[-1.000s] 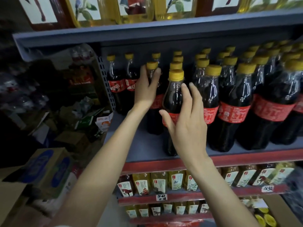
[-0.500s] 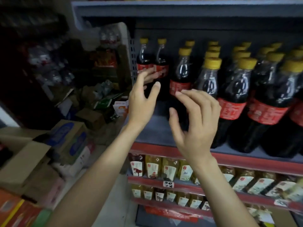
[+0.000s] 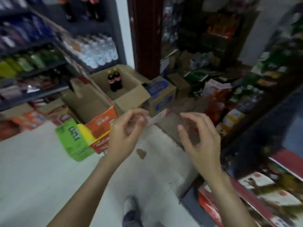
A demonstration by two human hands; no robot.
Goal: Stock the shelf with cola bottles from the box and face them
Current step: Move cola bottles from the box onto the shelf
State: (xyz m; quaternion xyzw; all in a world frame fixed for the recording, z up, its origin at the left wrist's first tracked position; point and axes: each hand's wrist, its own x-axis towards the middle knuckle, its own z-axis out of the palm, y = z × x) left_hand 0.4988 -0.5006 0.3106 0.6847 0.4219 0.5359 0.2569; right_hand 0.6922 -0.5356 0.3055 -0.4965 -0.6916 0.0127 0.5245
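Note:
An open cardboard box (image 3: 131, 99) sits on the floor ahead. Two cola bottles (image 3: 114, 80) with yellow caps and red labels stand upright inside it. My left hand (image 3: 126, 133) hovers in front of the box with loosely curled fingers and holds nothing. Level with it and to the right, my right hand (image 3: 199, 136) is also empty, fingers relaxed and bent. Both hands are well short of the bottles. The cola shelf is out of view; only the lower red-edged shelves (image 3: 246, 185) of that rack show at the right edge.
An orange carton (image 3: 101, 123) and a green pack (image 3: 73, 140) lie left of the box, a blue-printed carton (image 3: 161, 94) to its right. Drink shelves (image 3: 41, 63) line the left. A dark red pillar (image 3: 146, 35) stands behind. Pale floor (image 3: 41, 177) lies below.
Both hands let go of the shelved bottles and drew back empty. The view swung left and down from the cola shelf to the box on the floor.

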